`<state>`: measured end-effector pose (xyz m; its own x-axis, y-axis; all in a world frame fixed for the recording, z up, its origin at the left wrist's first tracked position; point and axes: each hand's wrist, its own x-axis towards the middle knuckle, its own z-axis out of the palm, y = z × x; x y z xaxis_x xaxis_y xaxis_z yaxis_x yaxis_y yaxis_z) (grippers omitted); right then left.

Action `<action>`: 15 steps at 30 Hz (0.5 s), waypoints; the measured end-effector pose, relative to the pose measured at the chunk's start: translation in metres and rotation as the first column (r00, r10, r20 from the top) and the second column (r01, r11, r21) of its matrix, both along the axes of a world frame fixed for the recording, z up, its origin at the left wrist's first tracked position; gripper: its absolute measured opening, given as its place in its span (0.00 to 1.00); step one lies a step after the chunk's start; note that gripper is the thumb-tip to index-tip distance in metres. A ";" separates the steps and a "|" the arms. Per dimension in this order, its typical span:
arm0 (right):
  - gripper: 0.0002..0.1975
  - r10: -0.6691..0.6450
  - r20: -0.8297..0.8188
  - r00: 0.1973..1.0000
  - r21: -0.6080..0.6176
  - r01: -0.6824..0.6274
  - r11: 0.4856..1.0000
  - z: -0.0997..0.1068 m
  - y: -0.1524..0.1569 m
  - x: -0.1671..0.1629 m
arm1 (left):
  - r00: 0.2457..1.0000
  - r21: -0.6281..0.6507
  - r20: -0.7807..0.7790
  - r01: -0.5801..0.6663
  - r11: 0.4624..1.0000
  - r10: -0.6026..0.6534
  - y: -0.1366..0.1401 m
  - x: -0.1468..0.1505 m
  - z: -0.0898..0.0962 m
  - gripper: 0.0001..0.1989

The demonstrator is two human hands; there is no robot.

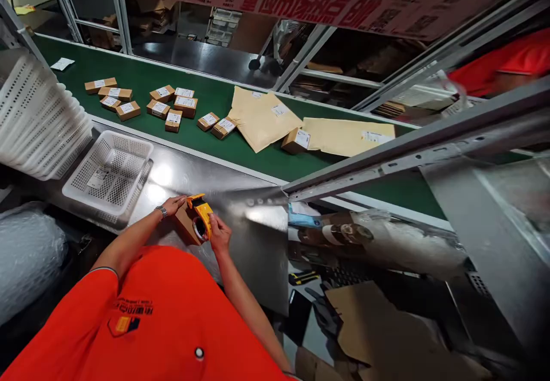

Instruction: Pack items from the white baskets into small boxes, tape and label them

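A small brown cardboard box (184, 224) is at the front of the steel bench (253, 249), close to my body. My left hand (174, 204) holds the box at its far left end. In my right hand (220, 233) is a yellow tape dispenser (204, 212), its fingers wrapped round the body. The dispenser lies against the box's top and right side, its front end near my left fingers. A roll of tape shows in it. The lower part of the box is partly hidden by the dispenser and my arm.
Beyond the bench runs a green conveyor belt (163, 134) with several labelled boxes (173, 120) and padded envelopes (262, 117). A white perforated basket (144, 140) sits left, beside stacked baskets (38, 117). A metal beam (365, 169) crosses at right. Another person's red sleeve (494, 63) shows far right.
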<state>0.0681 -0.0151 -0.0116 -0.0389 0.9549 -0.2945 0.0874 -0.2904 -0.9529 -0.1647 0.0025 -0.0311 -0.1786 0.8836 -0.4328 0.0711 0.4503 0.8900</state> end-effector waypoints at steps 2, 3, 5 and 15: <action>0.46 -0.041 -0.022 0.999 -0.015 0.041 0.999 0.000 -0.001 0.004 | 0.996 -0.001 -0.076 -0.042 0.999 0.042 0.003 -0.004 0.008 0.17; 0.46 -0.041 -0.028 0.999 -0.021 0.041 0.999 0.001 -0.001 0.005 | 0.988 0.009 -0.127 -0.082 0.997 0.083 0.005 -0.007 0.012 0.17; 0.43 -0.031 -0.027 0.999 -0.026 0.030 0.999 0.001 -0.003 0.007 | 0.960 0.036 -0.233 -0.153 0.987 0.158 0.010 -0.010 0.021 0.17; 0.39 0.082 -0.068 0.994 -0.016 -0.083 0.996 0.005 -0.009 0.010 | 0.995 -0.237 -0.100 -0.006 0.971 -0.018 0.015 0.014 0.034 0.23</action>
<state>0.0777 -0.0238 -0.0068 -0.1375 0.9418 -0.3067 0.0480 -0.3030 -0.9518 -0.1506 0.0172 0.0032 -0.2271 0.7592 -0.6100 0.1581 0.6468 0.7461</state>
